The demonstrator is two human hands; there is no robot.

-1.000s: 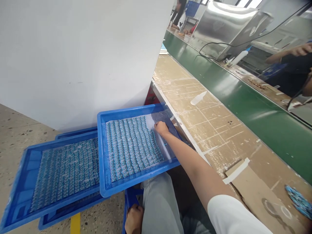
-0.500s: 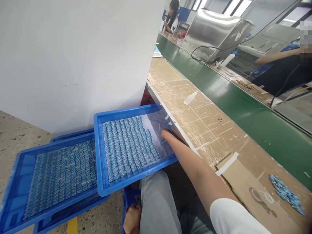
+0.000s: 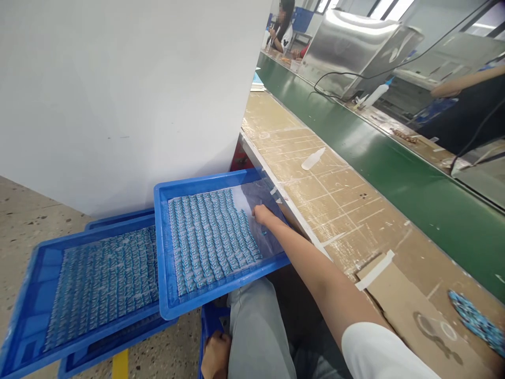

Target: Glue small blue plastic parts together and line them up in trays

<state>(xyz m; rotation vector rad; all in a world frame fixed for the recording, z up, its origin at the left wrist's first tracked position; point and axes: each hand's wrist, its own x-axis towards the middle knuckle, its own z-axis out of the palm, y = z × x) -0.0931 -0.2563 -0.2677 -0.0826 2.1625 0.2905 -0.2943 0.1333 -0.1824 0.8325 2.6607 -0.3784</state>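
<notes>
My right hand (image 3: 262, 213) reaches into the upper blue tray (image 3: 161, 247), its fingers pinched together just right of the last row. Whatever they hold, if anything, is too small to make out. Rows of small blue-and-white twisted pieces (image 3: 209, 237) cover most of the tray's white sheet. One loose small blue piece (image 3: 264, 232) lies on the shaded part below my right hand. My left hand (image 3: 216, 351) is curled closed low down beside my grey-trousered knee, against a blue stool-like edge (image 3: 209, 316); its fingertips are hidden.
Another blue tray (image 3: 29, 295) of similar rows sits lower left, above further trays. To the right are a brown worktable (image 3: 300, 189), a white bottle-shaped piece (image 3: 313, 158), a blue pile (image 3: 475, 318) and a green conveyor belt (image 3: 366, 158). A white panel (image 3: 118, 95) stands behind. Co-workers sit across.
My right hand has moved up and slightly left in the tray, towards the rows' upper end. The loose blue piece now shows below it. My left hand stays beside the knee.
</notes>
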